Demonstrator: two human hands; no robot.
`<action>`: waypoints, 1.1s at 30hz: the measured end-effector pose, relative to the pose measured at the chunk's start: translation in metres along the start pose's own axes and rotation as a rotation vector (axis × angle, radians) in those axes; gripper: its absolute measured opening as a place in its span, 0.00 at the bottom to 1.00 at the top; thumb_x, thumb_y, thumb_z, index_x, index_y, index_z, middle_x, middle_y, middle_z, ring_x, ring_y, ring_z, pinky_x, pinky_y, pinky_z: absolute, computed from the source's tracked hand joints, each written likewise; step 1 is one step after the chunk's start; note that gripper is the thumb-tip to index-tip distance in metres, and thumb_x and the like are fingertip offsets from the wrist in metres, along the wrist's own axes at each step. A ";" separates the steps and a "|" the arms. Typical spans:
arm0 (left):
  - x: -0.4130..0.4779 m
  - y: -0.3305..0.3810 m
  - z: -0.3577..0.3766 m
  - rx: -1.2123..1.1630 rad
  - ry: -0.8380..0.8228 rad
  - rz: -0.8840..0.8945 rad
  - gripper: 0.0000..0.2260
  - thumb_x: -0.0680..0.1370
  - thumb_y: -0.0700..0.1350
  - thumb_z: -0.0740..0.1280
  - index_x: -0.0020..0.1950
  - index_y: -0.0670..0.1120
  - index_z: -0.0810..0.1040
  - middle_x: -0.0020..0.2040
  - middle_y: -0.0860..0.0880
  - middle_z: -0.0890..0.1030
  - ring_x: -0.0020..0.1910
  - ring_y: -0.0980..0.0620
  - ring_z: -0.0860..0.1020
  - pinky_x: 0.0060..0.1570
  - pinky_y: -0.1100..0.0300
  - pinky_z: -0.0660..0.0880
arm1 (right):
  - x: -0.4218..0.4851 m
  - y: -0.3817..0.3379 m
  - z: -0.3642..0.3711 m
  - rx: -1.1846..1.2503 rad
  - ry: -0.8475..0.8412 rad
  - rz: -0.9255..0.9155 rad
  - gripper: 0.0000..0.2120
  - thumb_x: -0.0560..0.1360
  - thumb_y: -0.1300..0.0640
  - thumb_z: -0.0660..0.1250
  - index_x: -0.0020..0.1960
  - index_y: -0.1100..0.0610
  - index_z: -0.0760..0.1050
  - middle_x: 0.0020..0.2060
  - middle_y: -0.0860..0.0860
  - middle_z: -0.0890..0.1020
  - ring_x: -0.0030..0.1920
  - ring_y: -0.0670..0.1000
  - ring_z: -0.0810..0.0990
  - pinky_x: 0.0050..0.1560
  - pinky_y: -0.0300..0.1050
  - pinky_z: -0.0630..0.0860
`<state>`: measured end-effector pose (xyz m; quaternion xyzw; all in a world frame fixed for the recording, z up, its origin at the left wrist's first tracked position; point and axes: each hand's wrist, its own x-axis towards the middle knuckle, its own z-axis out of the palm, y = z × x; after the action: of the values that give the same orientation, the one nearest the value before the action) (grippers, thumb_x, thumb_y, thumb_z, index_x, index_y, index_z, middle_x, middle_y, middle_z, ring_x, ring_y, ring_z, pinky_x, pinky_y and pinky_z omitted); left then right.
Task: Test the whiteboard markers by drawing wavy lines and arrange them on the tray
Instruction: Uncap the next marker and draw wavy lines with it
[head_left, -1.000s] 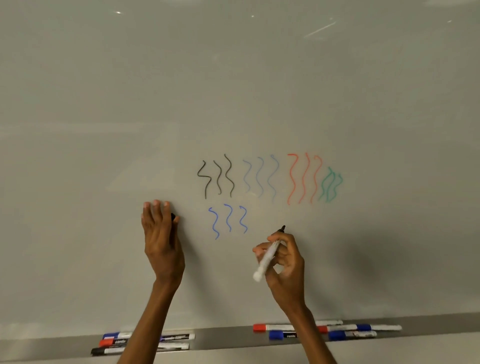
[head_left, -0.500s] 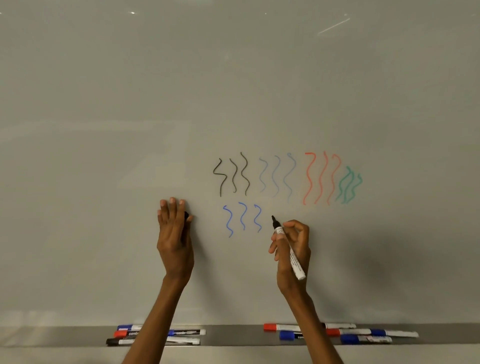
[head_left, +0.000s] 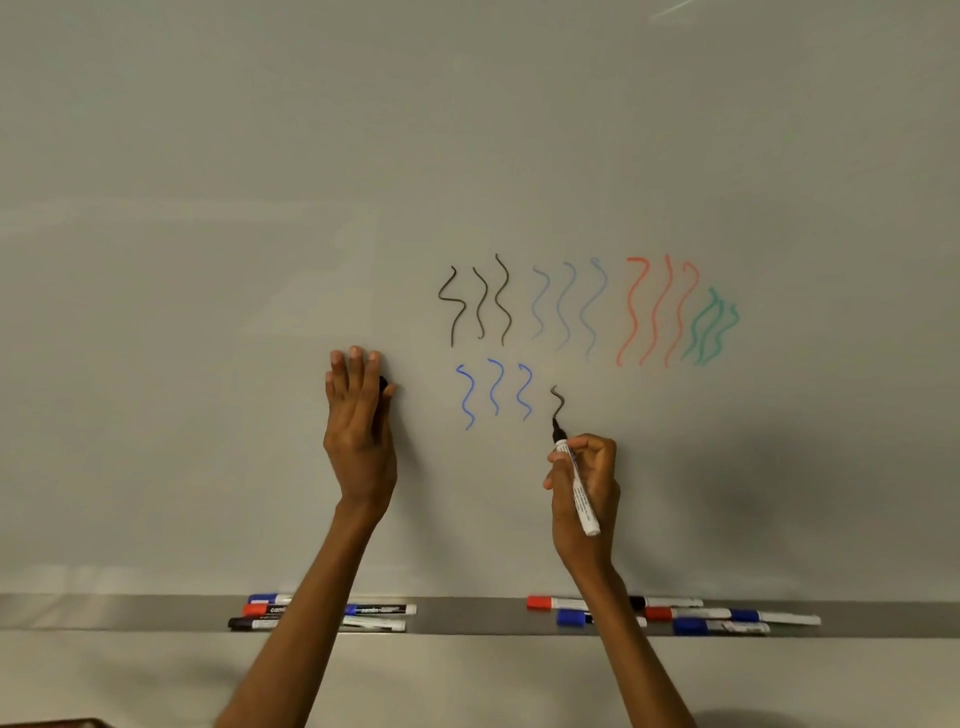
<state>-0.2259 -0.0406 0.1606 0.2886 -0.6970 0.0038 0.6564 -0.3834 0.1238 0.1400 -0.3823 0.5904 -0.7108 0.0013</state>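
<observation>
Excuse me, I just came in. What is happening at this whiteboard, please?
A person is testing markers on the whiteboard. The right hand grips a black marker, its tip at the lower end of a short black wavy line, right of three blue lines. The left hand lies flat on the board and seems to pinch a dark cap by its thumb. Black, pale blue, red and green test lines stand above. More capped markers lie in two groups on the tray.
</observation>
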 end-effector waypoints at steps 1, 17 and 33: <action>0.000 0.000 0.000 0.001 -0.002 -0.001 0.17 0.83 0.38 0.60 0.72 0.36 0.69 0.74 0.41 0.67 0.76 0.44 0.61 0.75 0.46 0.59 | -0.003 0.005 -0.001 0.003 0.006 0.015 0.03 0.75 0.53 0.63 0.47 0.48 0.68 0.33 0.52 0.77 0.31 0.52 0.76 0.33 0.40 0.75; 0.000 -0.003 -0.002 0.006 0.004 0.014 0.17 0.82 0.36 0.63 0.71 0.36 0.70 0.73 0.40 0.69 0.75 0.40 0.63 0.74 0.44 0.61 | 0.018 -0.012 -0.011 0.092 0.067 -0.010 0.06 0.75 0.51 0.62 0.47 0.39 0.69 0.40 0.48 0.81 0.33 0.54 0.78 0.33 0.42 0.74; 0.000 -0.001 -0.001 -0.012 0.044 0.010 0.17 0.81 0.37 0.64 0.70 0.35 0.71 0.72 0.42 0.69 0.75 0.44 0.63 0.73 0.43 0.62 | 0.024 -0.014 -0.026 0.064 0.061 -0.028 0.04 0.76 0.49 0.62 0.48 0.40 0.68 0.42 0.46 0.81 0.33 0.53 0.78 0.33 0.42 0.74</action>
<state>-0.2242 -0.0410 0.1605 0.2810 -0.6839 0.0094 0.6732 -0.4086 0.1389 0.1648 -0.3682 0.5618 -0.7407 -0.0142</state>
